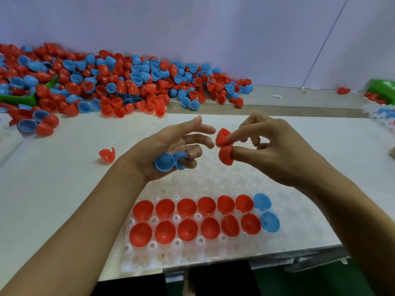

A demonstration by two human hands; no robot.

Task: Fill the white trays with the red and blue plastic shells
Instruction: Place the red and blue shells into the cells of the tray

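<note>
A white tray (213, 182) lies on the table in front of me. Two near rows of it hold several red shells (164, 208), with two blue shells (262, 201) at their right end. My left hand (171, 150), palm up above the tray, holds two blue shells (164, 162) under its curled lower fingers. My right hand (271, 146) pinches two red shells (224, 146) at its fingertips, just right of the left hand's fingers.
A big pile of red and blue shells (119, 84) covers the back left of the table against the wall. One broken red shell (107, 154) lies left of the tray. A green box (382, 87) and another filled tray (382, 113) sit at the far right.
</note>
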